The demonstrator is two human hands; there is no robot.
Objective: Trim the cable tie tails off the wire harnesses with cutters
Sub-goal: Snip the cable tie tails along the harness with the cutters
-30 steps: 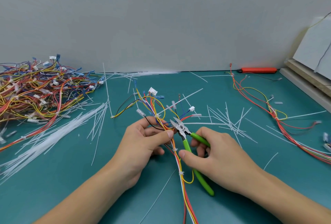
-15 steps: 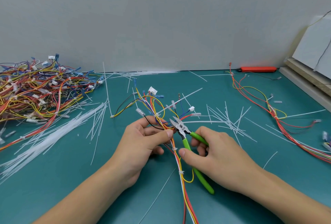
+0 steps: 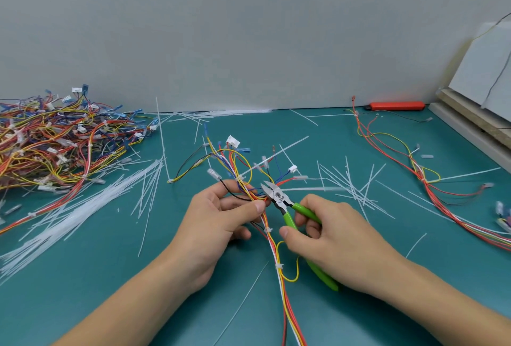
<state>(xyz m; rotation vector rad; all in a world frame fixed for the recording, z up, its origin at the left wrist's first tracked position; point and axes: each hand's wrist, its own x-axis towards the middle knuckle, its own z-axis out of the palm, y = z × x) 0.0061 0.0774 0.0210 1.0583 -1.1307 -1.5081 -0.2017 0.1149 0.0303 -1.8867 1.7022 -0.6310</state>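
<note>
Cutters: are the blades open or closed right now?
Open. The cutters' two blade tips stand apart beside the harness, and the green handles are spread in the right hand.

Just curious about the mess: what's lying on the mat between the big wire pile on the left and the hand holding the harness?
The head view shows loose white cable ties strewn between wire pile and left hand.

The right hand (image 3: 336, 238) covers the middle of the green cutters (image 3: 287, 209), so only the head and the handle ends show. The wire bundle (image 3: 282, 276) runs off the bottom edge. The heap of harnesses (image 3: 55, 141) is cut by the left edge. A white strip (image 3: 309, 188) just past the cutter tips is blurred, and whether it is attached cannot be told
</note>
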